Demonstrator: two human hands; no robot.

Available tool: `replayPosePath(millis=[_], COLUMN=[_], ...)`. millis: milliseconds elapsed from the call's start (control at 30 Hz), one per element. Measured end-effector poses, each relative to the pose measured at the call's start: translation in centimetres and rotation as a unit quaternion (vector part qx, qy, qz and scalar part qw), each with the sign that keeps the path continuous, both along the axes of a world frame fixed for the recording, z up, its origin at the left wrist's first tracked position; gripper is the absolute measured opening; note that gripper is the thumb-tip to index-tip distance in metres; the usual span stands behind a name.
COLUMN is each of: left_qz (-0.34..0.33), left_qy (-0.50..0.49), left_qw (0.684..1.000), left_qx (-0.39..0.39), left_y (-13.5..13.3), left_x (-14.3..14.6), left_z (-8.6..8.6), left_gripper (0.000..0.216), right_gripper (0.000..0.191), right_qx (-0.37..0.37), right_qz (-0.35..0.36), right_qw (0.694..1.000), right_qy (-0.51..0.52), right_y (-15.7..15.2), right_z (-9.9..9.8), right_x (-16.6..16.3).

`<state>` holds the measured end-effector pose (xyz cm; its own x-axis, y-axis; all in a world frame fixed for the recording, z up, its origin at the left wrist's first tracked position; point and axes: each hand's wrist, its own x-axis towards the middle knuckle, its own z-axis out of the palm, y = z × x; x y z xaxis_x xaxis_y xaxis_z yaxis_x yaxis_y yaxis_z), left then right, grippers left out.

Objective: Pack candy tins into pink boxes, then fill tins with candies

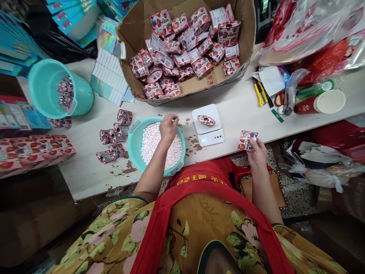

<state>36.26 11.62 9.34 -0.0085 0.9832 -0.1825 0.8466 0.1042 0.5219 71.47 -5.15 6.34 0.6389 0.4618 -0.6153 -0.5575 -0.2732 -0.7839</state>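
Observation:
My left hand is above a turquoise basin of small pale pink-white pellets. Its fingers are pinched together; whatever they hold is too small to make out. Off to the right, my right hand grips a small strawberry-printed container at the table's front edge. Between the hands stands a white digital scale, bearing another printed container whose dark opening faces up. Left of the basin, several similar containers are grouped on the table.
A large cardboard box full of printed containers sits at the back. At left are a turquoise bucket with small shiny pieces and stacked strawberry-printed packs. Cutters, a paper cup and plastic bags lie at right.

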Motion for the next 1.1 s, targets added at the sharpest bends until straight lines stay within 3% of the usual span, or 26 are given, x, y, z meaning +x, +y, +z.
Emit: replayPosePath(millis=[133, 300, 867, 1033, 1100], left_qz=[0.044, 0.011, -0.009, -0.010, 0.002], left_qy=[0.109, 0.157, 0.174, 0.183, 0.164], left_qw=[0.990, 0.968, 0.964, 0.955, 0.969], left_qx=[-0.084, -0.195, -0.202, -0.232, -0.184], left_y=[-1.5, -3.5, -4.0, -3.5, -3.5], left_x=[-4.7, -6.0, -5.8, -6.2, -5.6], left_z=[-0.5, -1.7, -1.8, -0.9, -0.1], left_gripper=[0.022, 0.029, 0.027, 0.019, 0.018], right_gripper=[0.050, 0.052, 0.055, 0.056, 0.055], right_qx=[-0.004, -0.009, -0.018, -0.018, -0.018], right_qz=[0.015, 0.031, 0.028, 0.022, 0.025], right_qw=[1.000, 0.999, 0.999, 1.000, 0.999], right_qy=[-0.002, -0.007, 0.010, 0.012, 0.011], right_y=[0.4, 0.8, 1.0, 1.0, 0.9], right_z=[0.0, 0.0, -0.2, -0.5, -0.7], right_x=[-0.7, -1.8, -3.0, -2.8, -2.6])
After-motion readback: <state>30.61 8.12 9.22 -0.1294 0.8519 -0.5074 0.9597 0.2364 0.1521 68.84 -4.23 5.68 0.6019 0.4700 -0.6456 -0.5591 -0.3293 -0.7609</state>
